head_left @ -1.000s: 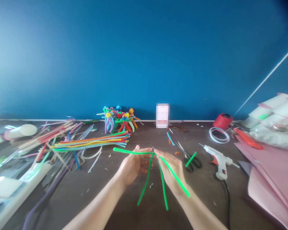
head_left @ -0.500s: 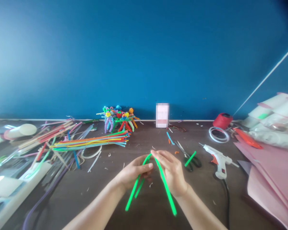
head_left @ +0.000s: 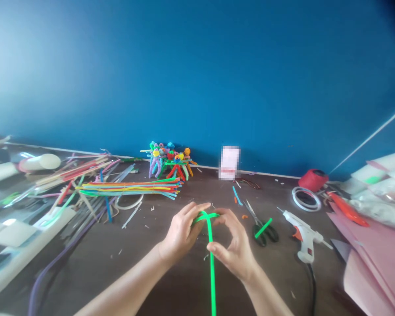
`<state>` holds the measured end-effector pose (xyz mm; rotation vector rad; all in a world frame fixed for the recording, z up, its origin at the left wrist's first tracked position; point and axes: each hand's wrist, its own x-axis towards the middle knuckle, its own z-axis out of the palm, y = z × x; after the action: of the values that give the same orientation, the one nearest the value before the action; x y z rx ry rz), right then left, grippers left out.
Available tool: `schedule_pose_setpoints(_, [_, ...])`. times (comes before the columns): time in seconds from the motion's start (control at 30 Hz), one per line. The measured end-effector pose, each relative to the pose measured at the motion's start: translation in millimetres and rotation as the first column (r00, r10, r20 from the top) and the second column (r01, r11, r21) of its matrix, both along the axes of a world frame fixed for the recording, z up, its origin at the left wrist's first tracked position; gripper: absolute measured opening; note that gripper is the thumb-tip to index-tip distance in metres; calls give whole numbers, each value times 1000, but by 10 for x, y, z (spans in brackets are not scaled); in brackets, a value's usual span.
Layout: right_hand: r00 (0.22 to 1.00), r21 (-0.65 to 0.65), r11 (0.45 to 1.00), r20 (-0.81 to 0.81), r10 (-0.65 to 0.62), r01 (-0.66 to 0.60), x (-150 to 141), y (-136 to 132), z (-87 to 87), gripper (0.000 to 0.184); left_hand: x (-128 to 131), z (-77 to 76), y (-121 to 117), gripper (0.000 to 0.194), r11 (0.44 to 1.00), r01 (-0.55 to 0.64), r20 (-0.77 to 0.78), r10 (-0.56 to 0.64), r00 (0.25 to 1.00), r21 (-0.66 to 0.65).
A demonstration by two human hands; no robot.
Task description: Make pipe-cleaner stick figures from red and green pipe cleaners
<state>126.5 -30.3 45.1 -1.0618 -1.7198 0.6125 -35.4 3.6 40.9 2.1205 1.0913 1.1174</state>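
Observation:
A bright green pipe cleaner (head_left: 212,272) is bent at its top between my hands, with one long strand hanging straight down toward me. My left hand (head_left: 184,226) pinches the bent part, its fingers closed around the folded end. My right hand (head_left: 233,248) curves round from the other side, fingertips on a short green end and thumb against the hanging strand. Just right of that hand lie black-handled scissors (head_left: 261,228), with a short green piece (head_left: 263,228) resting across their handles.
Bundled coloured pipe cleaners (head_left: 131,188) lie left, before a group of small pipe-cleaner figures (head_left: 171,162). A white glue gun (head_left: 304,237) with a black cord, clear tape ring (head_left: 306,199), red thread spool (head_left: 312,180) and pink sheets (head_left: 371,254) are right. Sticks and a white power strip (head_left: 29,250) occupy the far left.
The pipe cleaner's two spread legs have given way to one strand hanging in the middle. My right hand has opened out from the bend, its thumb now lower. The view has tilted slightly.

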Motion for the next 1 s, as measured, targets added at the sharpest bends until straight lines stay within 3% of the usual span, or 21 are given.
schedule_pose_setpoints(0.13, [984, 52, 998, 177, -32, 23, -64, -9, 11, 29, 3, -26, 13, 36, 1000, -7, 15, 7, 1000, 10])
schedule_pose_setpoints(0.3, [914, 179, 984, 400, -65, -8, -110, -6, -17, 24, 34, -28, 12, 34, 986, 142, 266, -115, 957, -83])
schedule_pose_setpoints(0.5, [812, 327, 943, 567, -143, -62, -156, -41, -122, 39, 56, 28, -60, 35, 881, 368, 510, -179, 842, -298])
schedule_pose_setpoints(0.67, [779, 356, 934, 590, -211, -16, -202, -58, -151, 41, 48, 62, -70, 41, 877, 419, 517, -253, 818, -234])
schedule_pose_setpoints(0.87, [759, 385, 923, 601, -251, 0, -247, -78, -222, 46, 73, 47, -66, 37, 903, 351, 478, -201, 855, -248])
schedule_pose_setpoints(1.0, [734, 368, 930, 634, -244, -10, -265, -87, -257, 55, 74, 57, -73, 37, 885, 389, 505, -221, 835, -256])
